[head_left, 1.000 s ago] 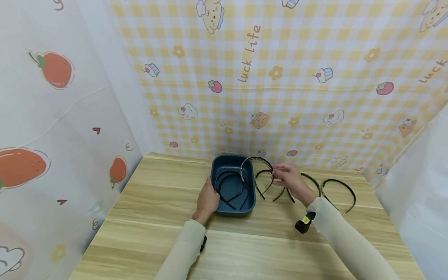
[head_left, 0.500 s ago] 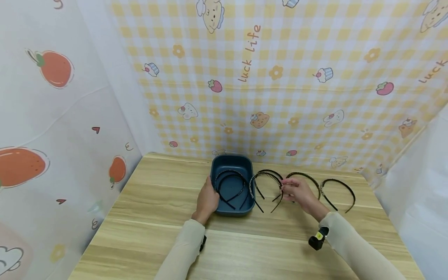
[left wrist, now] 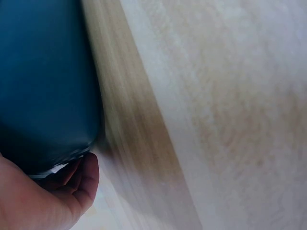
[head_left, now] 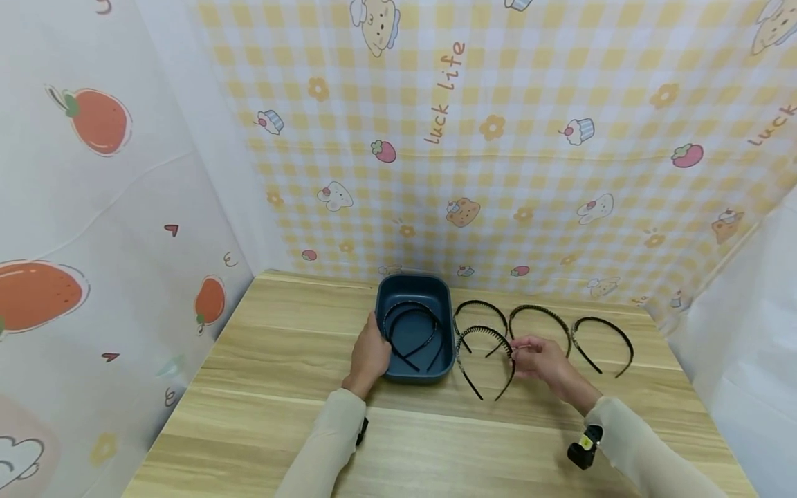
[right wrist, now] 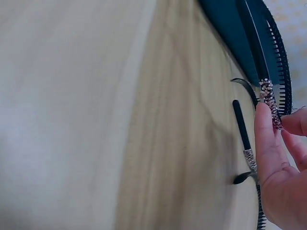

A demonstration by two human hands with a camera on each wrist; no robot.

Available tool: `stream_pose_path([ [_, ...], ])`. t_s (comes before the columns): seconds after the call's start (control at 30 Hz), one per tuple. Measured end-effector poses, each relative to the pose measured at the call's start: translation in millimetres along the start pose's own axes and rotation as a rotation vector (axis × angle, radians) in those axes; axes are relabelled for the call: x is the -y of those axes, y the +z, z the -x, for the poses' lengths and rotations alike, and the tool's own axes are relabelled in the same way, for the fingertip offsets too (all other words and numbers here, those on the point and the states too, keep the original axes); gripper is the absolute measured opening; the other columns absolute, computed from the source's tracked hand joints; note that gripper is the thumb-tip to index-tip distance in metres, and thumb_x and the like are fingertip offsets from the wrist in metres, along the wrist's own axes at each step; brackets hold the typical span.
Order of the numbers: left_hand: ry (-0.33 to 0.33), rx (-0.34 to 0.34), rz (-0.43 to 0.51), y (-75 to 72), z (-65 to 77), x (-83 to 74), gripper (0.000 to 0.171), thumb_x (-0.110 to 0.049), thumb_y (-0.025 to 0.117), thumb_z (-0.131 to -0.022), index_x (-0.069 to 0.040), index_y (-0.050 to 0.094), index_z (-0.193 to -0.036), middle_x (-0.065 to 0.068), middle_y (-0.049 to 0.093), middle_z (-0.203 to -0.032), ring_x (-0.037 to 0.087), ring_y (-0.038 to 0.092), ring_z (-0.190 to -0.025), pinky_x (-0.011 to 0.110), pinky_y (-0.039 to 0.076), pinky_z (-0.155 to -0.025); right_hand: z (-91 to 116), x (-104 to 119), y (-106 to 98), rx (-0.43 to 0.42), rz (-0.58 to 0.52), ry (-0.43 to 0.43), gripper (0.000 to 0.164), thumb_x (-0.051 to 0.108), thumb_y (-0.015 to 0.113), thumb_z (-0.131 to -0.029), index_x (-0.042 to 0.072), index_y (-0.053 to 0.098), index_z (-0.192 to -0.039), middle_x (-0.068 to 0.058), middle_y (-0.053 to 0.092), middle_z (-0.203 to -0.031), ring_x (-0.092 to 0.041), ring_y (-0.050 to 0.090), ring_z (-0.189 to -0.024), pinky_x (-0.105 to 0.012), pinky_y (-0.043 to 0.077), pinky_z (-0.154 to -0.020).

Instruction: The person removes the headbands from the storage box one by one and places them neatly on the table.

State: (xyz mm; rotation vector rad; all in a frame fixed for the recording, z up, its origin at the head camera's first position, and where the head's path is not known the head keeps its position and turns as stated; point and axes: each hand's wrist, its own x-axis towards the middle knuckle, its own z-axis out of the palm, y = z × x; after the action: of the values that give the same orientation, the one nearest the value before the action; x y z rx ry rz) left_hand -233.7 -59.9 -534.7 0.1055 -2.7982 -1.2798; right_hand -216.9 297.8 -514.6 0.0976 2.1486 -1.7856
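My right hand [head_left: 542, 363] pinches one side of a black toothed headband [head_left: 486, 328], whose two ends point toward me. In the right wrist view, the thumb and fingers meet on a glittery stretch of this headband [right wrist: 266, 93], and its row of teeth shows behind. My left hand [head_left: 369, 356] grips the left side of a dark blue bin [head_left: 416, 377]. From the left wrist, curled fingers [left wrist: 88, 182] show against the bin wall [left wrist: 48, 91]. Inside the bin lie two dark headbands [head_left: 411, 306], partly overlapping.
On the table [head_left: 299, 332], a black headband [head_left: 481, 303] lies just right of the bin, with a second headband [head_left: 542, 309] beyond it and a third headband [head_left: 604, 321] farthest right. A patterned cloth [head_left: 398, 180] hangs behind the table.
My right hand has brought the pinched headband from over the bin's right edge toward me and to the right. My left hand has stayed at the bin.
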Motion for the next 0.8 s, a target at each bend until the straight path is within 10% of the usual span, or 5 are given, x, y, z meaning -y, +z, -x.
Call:
stream_pose_path([
  [0.8, 0.002, -0.014, -0.012, 1.6, -1.7, 0.6, 0.064, 0.001, 0.050, -0.093, 0.005, 0.028, -0.152, 0.026, 0.050, -0.143, 0.041, 0.056, -0.122, 0.052, 0.049, -0.096, 20, -27, 12, 0.093, -0.012, 0.080, 0.027, 0.001, 0.059, -0.094, -0.012, 0.054, -0.117, -0.009, 0.068, -0.093, -0.018, 0.067, -0.081, -0.035, 0.060, -0.073],
])
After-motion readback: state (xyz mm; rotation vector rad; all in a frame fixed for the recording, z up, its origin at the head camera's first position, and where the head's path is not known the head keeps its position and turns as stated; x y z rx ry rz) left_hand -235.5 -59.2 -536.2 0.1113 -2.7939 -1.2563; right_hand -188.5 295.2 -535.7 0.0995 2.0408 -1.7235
